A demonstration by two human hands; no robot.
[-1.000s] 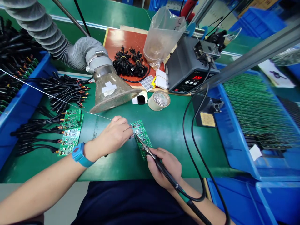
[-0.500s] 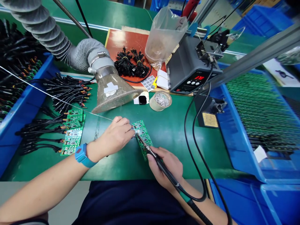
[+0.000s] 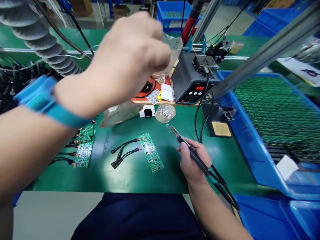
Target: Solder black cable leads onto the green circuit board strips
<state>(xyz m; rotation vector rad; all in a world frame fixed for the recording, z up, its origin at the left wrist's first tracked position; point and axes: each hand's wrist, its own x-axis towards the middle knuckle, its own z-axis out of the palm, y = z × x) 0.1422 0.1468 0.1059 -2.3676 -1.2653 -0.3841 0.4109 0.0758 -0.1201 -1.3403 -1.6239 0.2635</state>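
My left hand is raised high in front of me, blurred, with its fingers curled closed. A slack strand of solder wire runs behind that forearm towards the hand; the fingertips are hidden. In my right hand is a soldering iron, gripped like a pen, its tip pointing up and left just short of the solder tub. Left of the iron, apart from both hands, a green circuit board lies on the bench with black cables attached at its upper left edge.
More boards with cables lie at left, partly behind my arm. A fume hood stands beyond. The soldering station and iron stand are behind right. A blue crate of boards fills the right side.
My left hand has left the board and risen up and towards the camera; the solder wire has gone slack. My right hand has drawn the iron off the board to the right.
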